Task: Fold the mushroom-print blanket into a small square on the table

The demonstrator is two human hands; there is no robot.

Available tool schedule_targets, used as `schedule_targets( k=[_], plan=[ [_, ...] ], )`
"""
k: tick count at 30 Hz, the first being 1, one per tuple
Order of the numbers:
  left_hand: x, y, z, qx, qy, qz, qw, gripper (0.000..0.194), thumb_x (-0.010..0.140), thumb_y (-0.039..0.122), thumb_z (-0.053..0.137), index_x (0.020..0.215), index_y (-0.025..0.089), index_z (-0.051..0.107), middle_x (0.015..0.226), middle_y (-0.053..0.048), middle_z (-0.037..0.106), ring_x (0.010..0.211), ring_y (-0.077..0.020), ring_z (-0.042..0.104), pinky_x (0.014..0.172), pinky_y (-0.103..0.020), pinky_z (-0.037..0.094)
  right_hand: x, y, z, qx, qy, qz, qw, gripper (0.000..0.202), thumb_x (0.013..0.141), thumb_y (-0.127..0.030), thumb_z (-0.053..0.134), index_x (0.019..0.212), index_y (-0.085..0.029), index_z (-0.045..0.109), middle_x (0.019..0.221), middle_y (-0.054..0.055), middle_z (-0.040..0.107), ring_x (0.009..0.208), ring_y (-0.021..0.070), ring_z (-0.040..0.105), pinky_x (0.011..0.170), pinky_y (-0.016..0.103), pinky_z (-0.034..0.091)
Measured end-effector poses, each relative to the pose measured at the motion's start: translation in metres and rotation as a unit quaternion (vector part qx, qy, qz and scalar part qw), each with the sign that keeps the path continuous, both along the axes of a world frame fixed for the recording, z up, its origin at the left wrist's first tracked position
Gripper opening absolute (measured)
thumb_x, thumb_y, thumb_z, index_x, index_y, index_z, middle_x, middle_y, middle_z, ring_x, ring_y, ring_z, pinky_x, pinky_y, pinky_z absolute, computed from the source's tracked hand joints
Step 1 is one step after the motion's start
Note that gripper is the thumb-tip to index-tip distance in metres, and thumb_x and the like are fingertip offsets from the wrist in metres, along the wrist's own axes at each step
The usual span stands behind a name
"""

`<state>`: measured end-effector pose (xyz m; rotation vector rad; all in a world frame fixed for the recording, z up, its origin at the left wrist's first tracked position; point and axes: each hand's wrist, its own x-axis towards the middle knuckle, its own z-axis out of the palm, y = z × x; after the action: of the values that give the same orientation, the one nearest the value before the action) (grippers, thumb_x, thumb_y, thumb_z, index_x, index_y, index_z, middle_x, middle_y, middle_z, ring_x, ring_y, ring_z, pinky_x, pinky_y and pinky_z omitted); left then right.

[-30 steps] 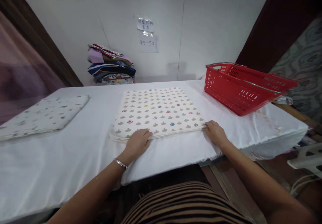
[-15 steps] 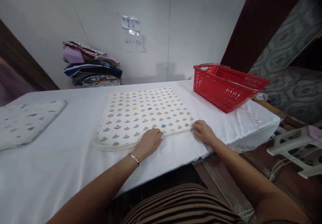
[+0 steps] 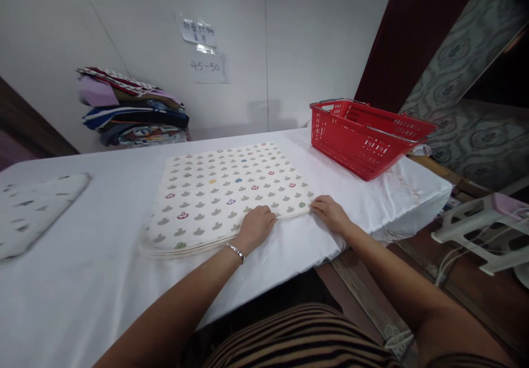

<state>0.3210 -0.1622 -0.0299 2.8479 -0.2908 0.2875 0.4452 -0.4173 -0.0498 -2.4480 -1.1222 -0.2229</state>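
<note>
Presumably for steadiness, right hand pinches folded cloth right of frame centre; left hand touches near edge, grip unclear.

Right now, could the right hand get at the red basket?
Probably yes: only white tablecloth shows between the right hand and the red basket, though the hand is at the near right corner of the printed cloth.

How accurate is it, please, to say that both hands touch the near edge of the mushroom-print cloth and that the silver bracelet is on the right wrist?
One detail is off: the head view shows the silver bracelet on the left wrist, not the right. The left hand and right hand do touch the near edge of the mushroom-print cloth.
</note>
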Motion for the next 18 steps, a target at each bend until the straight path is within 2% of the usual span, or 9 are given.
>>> schedule_targets(
  k=[4,9,13,18],
  plan=[
    [0.0004,-0.0001,-0.0011,0.002,-0.006,-0.003,1.0,0.027,0.092,0.023,0.04,0.085,0.017,0.065,0.087,-0.005,0.059,0.083,-0.0175,0.052,0.071,-0.031,0.041,0.0018,0.0008,-0.0021,0.001,-0.004,0.002,1.0,0.026,0.091,-0.028,0.044,0.095,-0.023,0.069,0.102,0.007,0.061,0.099,0.0211,0.052,0.088,0.036,0.046],
    [0.0002,0.0003,-0.0046,0.011,-0.017,0.0,1.0,0.024,0.092,0.023,0.042,0.088,0.018,0.065,0.088,-0.004,0.06,0.083,-0.0167,0.052,0.072,-0.03,0.042,0.0007,-0.0002,-0.0034,0.033,-0.058,0.026,0.997,0.021,0.091,-0.021,0.045,0.089,-0.02,0.066,0.097,0.008,0.061,0.094,0.0211,0.053,0.083,0.037,0.048],
    [-0.0008,0.0009,-0.0071,0.025,-0.033,-0.01,0.999,0.021,0.091,0.027,0.044,0.097,0.02,0.064,0.092,-0.004,0.06,0.086,-0.0177,0.052,0.075,-0.031,0.041,0.0002,-0.0036,-0.0041,0.037,-0.088,0.052,0.994,0.02,0.092,-0.021,0.045,0.092,-0.02,0.065,0.098,0.009,0.061,0.094,0.0215,0.053,0.081,0.037,0.049],
    [0.0012,0.0008,-0.0096,0.04,-0.041,-0.005,0.998,0.022,0.092,0.028,0.043,0.093,0.02,0.065,0.09,-0.004,0.06,0.085,-0.0176,0.052,0.073,-0.03,0.041,0.0015,-0.0077,-0.0047,0.03,-0.092,0.066,0.993,0.021,0.092,-0.023,0.045,0.099,-0.02,0.065,0.102,0.01,0.061,0.096,0.022,0.053,0.081,0.037,0.05]
  ],
)
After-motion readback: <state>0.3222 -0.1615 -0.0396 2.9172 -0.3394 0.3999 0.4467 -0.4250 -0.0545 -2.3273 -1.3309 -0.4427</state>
